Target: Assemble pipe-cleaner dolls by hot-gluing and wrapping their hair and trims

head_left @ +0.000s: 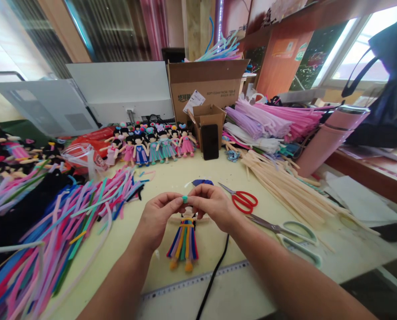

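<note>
My left hand (pixel 160 215) and my right hand (pixel 215 206) meet at the middle of the table, fingertips pinched on a small teal piece of pipe cleaner (pixel 185 199). Just beneath them lies a pipe-cleaner doll (pixel 184 238) with a striped skirt of blue, yellow, green and red. Its head is partly hidden by my fingers. Beyond my hands is a dark blue object (pixel 202 182), too small to identify. Red-handled scissors (pixel 243 201) lie to the right of my right hand, with larger pale-green-handled scissors (pixel 285 233) beside my right forearm.
Loose coloured pipe cleaners (pixel 75 222) heap up at left. Finished dolls (pixel 155 146) stand in rows behind. A phone (pixel 209 142) leans on a small carton (pixel 212 116). Beige pipe cleaners (pixel 285 186) and a pink flask (pixel 331 140) are at right; a ruler strip (pixel 195 279) and black cable (pixel 215 273) lie in front.
</note>
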`<state>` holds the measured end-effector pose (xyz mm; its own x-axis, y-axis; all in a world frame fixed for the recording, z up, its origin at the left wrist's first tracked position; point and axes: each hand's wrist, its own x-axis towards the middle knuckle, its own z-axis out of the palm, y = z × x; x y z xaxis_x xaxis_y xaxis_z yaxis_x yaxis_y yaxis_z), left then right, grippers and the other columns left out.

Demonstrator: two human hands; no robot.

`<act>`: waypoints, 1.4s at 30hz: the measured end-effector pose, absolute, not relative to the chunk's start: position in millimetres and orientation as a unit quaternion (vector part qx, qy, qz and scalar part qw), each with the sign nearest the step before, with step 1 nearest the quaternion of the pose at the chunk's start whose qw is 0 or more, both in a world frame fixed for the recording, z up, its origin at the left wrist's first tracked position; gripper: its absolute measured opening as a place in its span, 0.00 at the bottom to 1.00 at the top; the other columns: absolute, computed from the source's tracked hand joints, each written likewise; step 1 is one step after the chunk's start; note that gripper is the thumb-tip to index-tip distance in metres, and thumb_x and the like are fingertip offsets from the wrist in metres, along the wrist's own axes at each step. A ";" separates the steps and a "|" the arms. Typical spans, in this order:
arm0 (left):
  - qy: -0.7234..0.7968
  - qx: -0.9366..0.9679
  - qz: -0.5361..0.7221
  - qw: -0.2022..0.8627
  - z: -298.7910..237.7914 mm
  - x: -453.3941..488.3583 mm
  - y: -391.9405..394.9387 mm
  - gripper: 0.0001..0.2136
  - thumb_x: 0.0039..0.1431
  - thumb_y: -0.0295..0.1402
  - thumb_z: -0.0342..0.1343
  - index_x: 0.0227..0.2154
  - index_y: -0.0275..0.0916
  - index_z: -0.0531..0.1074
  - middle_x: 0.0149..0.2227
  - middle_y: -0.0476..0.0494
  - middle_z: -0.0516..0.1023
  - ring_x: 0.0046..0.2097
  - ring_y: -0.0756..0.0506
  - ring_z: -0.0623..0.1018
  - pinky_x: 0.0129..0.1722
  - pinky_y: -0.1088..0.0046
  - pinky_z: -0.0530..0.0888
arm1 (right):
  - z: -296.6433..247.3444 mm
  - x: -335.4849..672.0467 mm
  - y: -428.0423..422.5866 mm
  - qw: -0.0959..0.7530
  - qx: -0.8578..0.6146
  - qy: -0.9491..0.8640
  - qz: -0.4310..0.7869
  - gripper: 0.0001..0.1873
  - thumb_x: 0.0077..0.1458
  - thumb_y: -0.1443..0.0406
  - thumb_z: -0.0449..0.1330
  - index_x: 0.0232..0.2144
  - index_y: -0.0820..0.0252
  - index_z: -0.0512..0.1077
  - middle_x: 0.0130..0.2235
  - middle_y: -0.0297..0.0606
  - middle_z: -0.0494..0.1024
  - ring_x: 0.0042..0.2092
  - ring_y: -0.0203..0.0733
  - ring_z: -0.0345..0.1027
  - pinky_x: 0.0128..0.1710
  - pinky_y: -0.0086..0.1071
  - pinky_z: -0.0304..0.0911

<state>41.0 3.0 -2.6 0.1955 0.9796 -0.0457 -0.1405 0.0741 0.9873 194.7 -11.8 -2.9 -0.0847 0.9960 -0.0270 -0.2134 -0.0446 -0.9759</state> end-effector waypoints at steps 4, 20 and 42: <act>0.427 0.484 0.467 0.604 -0.4 41.2 2.8 0.09 0.39 0.35 0.68 0.22 0.36 0.77 0.22 0.47 0.78 0.26 0.50 0.74 0.31 0.74 0.70 | -5.0 196.4 -9.9 0.527 -0.426 -0.438 0.591 0.15 0.40 0.60 0.68 0.29 0.62 0.71 0.24 0.31 0.75 0.24 0.31 0.70 0.20 0.23 0.64; 0.434 0.477 0.450 0.618 -4.1 39.6 4.5 0.10 0.38 0.35 0.68 0.21 0.37 0.75 0.20 0.51 0.74 0.23 0.52 0.69 0.25 0.78 0.65 | -7.5 196.3 -10.1 0.543 -0.432 -0.489 0.528 0.10 0.51 0.60 0.59 0.33 0.61 0.72 0.27 0.33 0.76 0.26 0.33 0.70 0.23 0.25 0.66; 0.399 0.451 0.441 0.666 -9.8 37.0 10.6 0.11 0.37 0.33 0.70 0.24 0.35 0.77 0.22 0.51 0.77 0.23 0.56 0.71 0.25 0.82 0.67 | -19.6 204.5 -9.0 0.561 -0.455 -0.655 0.222 0.10 0.54 0.69 0.57 0.39 0.59 0.74 0.34 0.37 0.77 0.34 0.35 0.70 0.33 0.29 0.66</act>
<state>37.0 10.6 -9.8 0.2929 0.9466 -0.1346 -0.2265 0.2054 0.9521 204.5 -9.0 -19.6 0.0430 0.8449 0.5332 0.3475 0.4877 -0.8009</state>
